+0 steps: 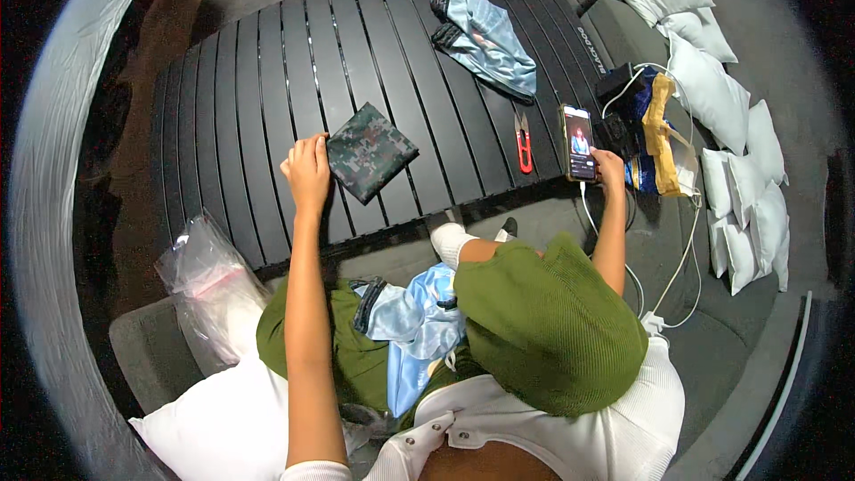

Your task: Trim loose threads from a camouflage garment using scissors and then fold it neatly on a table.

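Note:
My left hand [307, 171] rests on the black slatted table [276, 107] with its fingers laid down, close by the left corner of a folded camouflage cloth square [370, 153]. At the right, my right hand [609, 169] grips the lower right edge of a phone [579, 144]. A picture of a person is lit on its screen, and a white cable [584, 196] runs from its bottom end. Between the cloth and the phone lie red-handled thread snips [523, 144]. Light blue satin fabric with dark trim [490, 43] is heaped on the table's far right.
Another light blue satin piece [414, 307] lies across my lap. Beside the phone stand black boxes [616, 85] and a blue and yellow bag [657, 134]. White pillows [708, 80] line the right-hand sofa. A clear plastic bag [209, 276] and a white cushion [223, 423] are at my left.

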`<state>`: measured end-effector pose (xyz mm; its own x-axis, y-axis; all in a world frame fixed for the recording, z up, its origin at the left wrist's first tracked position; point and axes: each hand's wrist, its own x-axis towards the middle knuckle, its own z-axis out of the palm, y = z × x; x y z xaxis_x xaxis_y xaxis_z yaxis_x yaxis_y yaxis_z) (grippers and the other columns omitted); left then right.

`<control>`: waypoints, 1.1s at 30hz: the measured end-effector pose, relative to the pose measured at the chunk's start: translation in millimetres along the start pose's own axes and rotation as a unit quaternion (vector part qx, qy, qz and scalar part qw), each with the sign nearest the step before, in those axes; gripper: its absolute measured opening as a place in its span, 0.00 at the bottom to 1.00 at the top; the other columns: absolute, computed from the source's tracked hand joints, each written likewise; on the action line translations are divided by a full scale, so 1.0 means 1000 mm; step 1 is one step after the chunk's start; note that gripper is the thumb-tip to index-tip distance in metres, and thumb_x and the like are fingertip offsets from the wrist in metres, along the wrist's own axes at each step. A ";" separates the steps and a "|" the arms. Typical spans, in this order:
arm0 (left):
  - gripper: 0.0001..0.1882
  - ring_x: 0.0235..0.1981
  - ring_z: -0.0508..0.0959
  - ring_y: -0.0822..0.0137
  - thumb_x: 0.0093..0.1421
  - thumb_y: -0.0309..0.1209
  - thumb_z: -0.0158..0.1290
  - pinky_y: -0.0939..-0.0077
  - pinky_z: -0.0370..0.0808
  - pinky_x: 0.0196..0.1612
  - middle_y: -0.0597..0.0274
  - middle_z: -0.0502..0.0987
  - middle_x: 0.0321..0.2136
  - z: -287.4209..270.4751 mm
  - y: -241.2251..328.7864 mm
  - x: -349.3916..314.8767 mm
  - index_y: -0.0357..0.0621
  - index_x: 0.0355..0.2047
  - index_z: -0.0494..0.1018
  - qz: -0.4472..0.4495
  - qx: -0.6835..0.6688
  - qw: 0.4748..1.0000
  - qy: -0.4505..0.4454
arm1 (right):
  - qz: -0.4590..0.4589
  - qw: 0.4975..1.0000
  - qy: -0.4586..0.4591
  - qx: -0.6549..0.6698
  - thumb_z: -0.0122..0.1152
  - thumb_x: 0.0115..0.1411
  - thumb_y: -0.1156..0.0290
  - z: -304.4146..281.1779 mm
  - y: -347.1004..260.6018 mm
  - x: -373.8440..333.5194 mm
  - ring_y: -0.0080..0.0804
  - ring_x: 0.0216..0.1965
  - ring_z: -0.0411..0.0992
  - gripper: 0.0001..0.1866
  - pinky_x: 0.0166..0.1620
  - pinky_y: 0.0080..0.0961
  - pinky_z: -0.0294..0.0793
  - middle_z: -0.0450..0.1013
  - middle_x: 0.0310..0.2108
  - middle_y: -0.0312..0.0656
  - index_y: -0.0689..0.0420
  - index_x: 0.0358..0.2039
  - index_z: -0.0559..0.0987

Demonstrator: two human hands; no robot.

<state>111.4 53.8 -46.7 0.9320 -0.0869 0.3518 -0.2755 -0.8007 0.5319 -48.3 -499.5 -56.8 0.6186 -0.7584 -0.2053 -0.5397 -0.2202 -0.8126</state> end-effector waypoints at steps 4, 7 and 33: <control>0.13 0.37 0.68 0.66 0.61 0.37 0.39 0.67 0.56 0.45 0.66 0.71 0.32 -0.003 0.001 -0.001 0.49 0.36 0.73 0.002 -0.008 1.000 0.003 | 0.056 0.997 -0.004 0.057 0.57 0.52 0.56 0.001 -0.008 -0.005 0.21 0.15 0.63 0.17 0.19 0.19 0.60 0.68 0.15 0.33 0.59 0.22 0.77; 0.13 0.37 0.68 0.65 0.61 0.37 0.38 0.67 0.56 0.45 0.66 0.71 0.32 -0.003 0.000 -0.001 0.49 0.36 0.72 0.005 0.000 1.000 0.003 | 0.048 0.998 0.015 0.050 0.55 0.53 0.55 0.003 -0.013 -0.007 0.21 0.14 0.62 0.19 0.19 0.19 0.60 0.68 0.15 0.33 0.59 0.21 0.76; 0.13 0.36 0.68 0.65 0.61 0.37 0.39 0.64 0.57 0.44 0.66 0.71 0.32 0.003 0.000 -0.001 0.50 0.35 0.73 0.007 -0.007 1.000 0.011 | -0.005 0.999 0.011 -0.033 0.60 0.50 0.55 0.000 -0.011 -0.009 0.18 0.19 0.61 0.19 0.25 0.17 0.60 0.67 0.17 0.31 0.62 0.21 0.76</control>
<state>111.5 52.3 -48.9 0.9225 -0.0851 0.3765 -0.2922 -0.7913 0.5371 -48.0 -490.6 -46.0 0.6109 -0.7698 -0.1850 -0.5708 -0.2663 -0.7767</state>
